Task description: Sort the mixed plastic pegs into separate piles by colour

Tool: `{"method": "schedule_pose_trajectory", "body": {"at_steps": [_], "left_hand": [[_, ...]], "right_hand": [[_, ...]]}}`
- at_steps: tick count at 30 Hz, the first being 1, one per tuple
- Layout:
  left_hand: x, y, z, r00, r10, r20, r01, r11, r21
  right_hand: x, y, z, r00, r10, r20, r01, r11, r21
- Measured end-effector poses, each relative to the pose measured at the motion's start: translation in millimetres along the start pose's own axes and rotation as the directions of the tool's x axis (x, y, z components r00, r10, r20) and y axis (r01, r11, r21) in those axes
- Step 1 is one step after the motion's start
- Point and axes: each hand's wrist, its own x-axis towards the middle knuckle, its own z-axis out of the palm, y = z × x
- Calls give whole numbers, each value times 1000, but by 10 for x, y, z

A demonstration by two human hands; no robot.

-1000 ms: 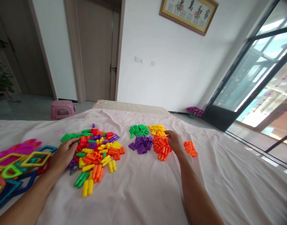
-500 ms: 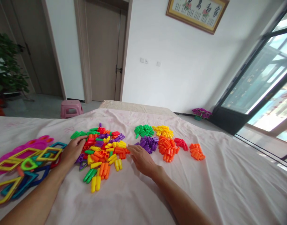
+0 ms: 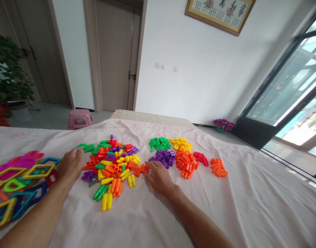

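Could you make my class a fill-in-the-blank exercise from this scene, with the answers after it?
The right hand touches ____ plastic pieces at the edge of the mixed pile.
Left of the yellow pile and behind the purple pile lies a ____ pile.
Between the large orange pile and the small orange pile lies a ____ cluster.
The plastic stool is ____.
Missing words: orange; green; red; pink.

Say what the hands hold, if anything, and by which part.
The right hand touches the right end of short orange plastic tubes; whether it grips is unclear. No piece shows in the left hand.
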Motion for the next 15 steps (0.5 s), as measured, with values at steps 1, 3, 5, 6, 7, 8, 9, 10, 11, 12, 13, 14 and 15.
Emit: {"method": "schedule_pose_trajectory", "body": {"at_steps": [1, 3, 5, 6, 7, 8, 9, 10, 11, 12, 13, 14, 15], "left_hand": [[2, 4, 16, 999, 47, 3, -47, 998, -44], [2, 20, 62, 987, 159, 25, -153, 977, -151], [1, 38, 106, 969, 230, 85, -207, 954, -217], [1, 46, 123, 962, 245, 123, -213, 951, -225], [2, 52, 134, 955, 248, 160, -210, 953, -220], [4, 57, 141, 951, 244, 191, -205, 957, -205], [6, 61, 143, 948, 237, 212, -199, 963, -184], [8, 65, 142, 948, 228, 224, -194, 967, -163], [10, 69, 139, 948, 219, 229, -189, 971, -144], [11, 74, 134, 950, 214, 229, -188, 974, -130], [11, 80, 128, 950, 213, 227, -189, 974, -121], [9, 88, 122, 950, 214, 227, -192, 975, -115], [6, 95, 116, 950, 213, 228, -192, 975, -110]], "right_hand": [[7, -14, 12, 1000, 12, 26, -12, 1000, -17], [27, -51, 24, 997, 25, 76, -22, 999, -41], [43, -85, 19, 995, 34, 92, -30, 999, -44], [47, -94, 12, 996, 38, 81, -34, 999, -39], [49, -96, 5, 998, 39, 57, -37, 999, -32], [48, -89, -1, 999, 40, 20, -39, 999, -22], [45, -73, -4, 999, 36, -20, -36, 999, -8], [41, -50, -4, 998, 30, -62, -30, 1000, 7], [36, -20, 1, 994, 26, -103, -23, 999, 25], [31, 13, 12, 989, 27, -143, -21, 999, 47], [27, 47, 26, 983, 34, -180, -21, 997, 76], [25, 81, 44, 977, 45, -210, -21, 993, 115], [23, 113, 62, 970, 61, -234, -23, 987, 160]]}}
